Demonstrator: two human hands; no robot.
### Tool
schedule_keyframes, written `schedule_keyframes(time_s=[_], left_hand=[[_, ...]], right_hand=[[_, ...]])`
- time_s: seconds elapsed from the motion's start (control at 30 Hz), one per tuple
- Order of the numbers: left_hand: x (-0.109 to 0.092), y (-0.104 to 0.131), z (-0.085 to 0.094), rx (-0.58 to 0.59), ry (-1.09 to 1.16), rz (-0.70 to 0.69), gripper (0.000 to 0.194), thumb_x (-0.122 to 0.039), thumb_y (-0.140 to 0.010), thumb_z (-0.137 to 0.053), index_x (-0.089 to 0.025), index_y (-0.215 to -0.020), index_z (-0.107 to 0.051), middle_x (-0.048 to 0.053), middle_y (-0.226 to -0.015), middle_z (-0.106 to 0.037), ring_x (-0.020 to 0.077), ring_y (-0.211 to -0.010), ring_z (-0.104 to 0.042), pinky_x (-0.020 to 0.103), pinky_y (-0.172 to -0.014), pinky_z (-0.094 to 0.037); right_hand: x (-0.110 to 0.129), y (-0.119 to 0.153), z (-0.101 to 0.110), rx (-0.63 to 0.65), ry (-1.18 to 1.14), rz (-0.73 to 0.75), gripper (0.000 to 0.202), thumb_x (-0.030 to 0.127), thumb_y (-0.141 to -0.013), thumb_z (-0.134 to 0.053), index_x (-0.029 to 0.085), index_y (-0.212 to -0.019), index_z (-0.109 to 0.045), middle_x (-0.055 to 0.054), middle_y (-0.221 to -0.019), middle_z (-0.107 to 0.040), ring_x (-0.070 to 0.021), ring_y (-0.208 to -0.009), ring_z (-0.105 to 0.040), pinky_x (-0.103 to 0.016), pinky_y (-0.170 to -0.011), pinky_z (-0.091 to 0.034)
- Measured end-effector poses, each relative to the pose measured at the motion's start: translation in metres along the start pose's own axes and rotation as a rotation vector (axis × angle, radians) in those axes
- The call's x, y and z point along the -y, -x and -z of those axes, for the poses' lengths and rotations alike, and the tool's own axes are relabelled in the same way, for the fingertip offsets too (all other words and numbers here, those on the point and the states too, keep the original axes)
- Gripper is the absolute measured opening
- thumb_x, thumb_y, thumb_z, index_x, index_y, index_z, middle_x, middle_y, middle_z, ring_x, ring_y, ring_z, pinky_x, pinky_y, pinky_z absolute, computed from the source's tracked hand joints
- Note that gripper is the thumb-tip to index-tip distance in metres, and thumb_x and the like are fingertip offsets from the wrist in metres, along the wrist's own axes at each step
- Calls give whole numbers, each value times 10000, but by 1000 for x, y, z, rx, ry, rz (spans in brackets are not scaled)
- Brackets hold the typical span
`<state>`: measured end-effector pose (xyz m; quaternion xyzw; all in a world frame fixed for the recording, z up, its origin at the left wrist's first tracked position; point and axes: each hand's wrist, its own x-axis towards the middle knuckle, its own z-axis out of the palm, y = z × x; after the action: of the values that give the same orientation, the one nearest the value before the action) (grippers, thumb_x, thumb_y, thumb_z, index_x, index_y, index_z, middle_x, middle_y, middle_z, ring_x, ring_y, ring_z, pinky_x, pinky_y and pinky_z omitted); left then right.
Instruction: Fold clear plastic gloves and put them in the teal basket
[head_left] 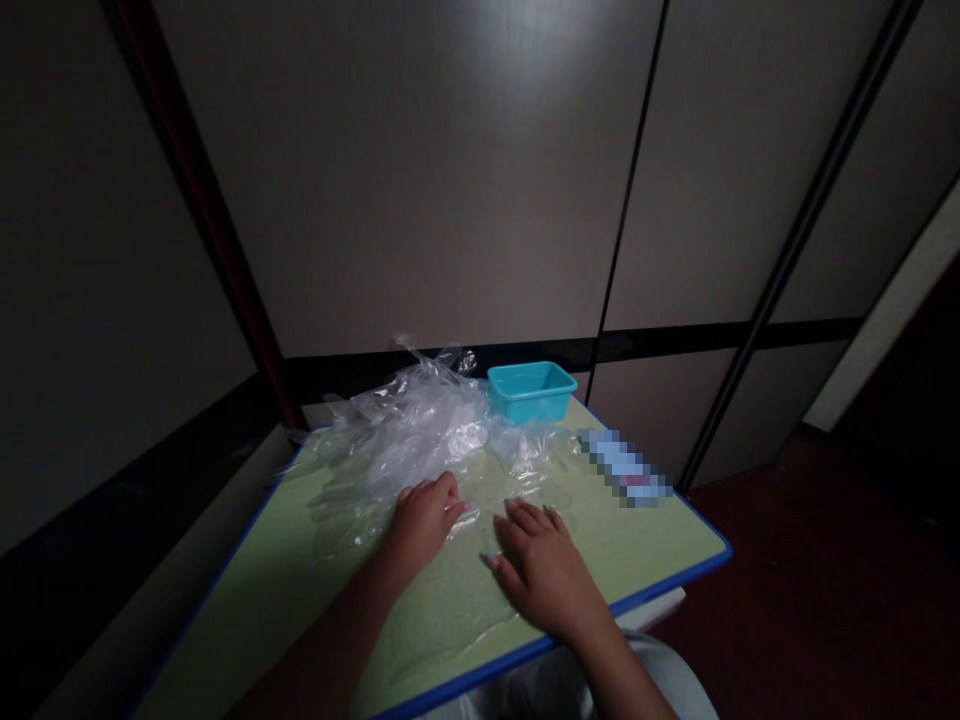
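A clear plastic bag (442,620) lies spread over the green tabletop, in front of a loose heap of clear plastic bags (420,430). My left hand (426,522) is closed, with thumb and curled fingers pinching the far part of the flat bag. My right hand (546,568) rests palm down on the bag's right side, fingers stretched out and slightly apart. The thin, see-through film makes the bag's exact edges hard to follow.
A turquoise plastic basket (532,405) stands at the table's back edge, behind the bags. To its right lies a pixelated bluish item (626,468). The table (660,555) has a blue rim and stands close to panelled cabinet doors (450,200).
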<state>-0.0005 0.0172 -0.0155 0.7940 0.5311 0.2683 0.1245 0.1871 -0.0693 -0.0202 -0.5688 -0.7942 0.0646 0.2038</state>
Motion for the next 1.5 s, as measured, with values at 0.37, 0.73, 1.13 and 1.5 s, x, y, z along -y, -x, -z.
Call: schedule_keyframes(time_s=[0.37, 0.73, 1.13, 1.5], left_hand=[[-4, -2, 3, 16, 449, 8, 203, -393, -814, -447, -213, -883, -514, 1, -787, -613, 164, -753, -603, 275, -696, -465], [-3, -4, 17, 69, 687, 133, 358, -540, -704, -554, -201, -815, -528, 8, -722, -640, 170, -700, -612, 309, -694, -476], [-6, 0, 22, 245, 787, 261, 454, -608, -709, -534, -165, -805, -549, 38, -696, -656, 157, -588, -622, 274, -543, -463], [-6, -1, 30, 188, 1145, 296, 512, -651, -757, -504, -164, -885, -595, 102, -877, -680, 236, -849, -633, 412, -846, -446]], right_hand=[[-1, -1, -1, 42, 2, -24, 468, 436, -898, -415, 263, -1332, -446, -98, -1457, -326, -269, -1350, -246, -524, -1076, -124], [-1, 3, 12, 59, -52, 28, 419, 434, -950, -307, 340, -1343, -419, -45, -1481, -279, -254, -1372, -188, -590, -1060, -11], [-5, 4, 6, -50, -93, -37, 340, 374, -944, -324, 242, -1150, -560, -71, -1404, -413, -233, -1339, -269, -552, -1077, -55], [-2, 3, 12, 42, -89, 193, 525, 473, -924, -353, 285, -1411, -297, -29, -1470, -303, -222, -1367, -209, -541, -1089, 35]])
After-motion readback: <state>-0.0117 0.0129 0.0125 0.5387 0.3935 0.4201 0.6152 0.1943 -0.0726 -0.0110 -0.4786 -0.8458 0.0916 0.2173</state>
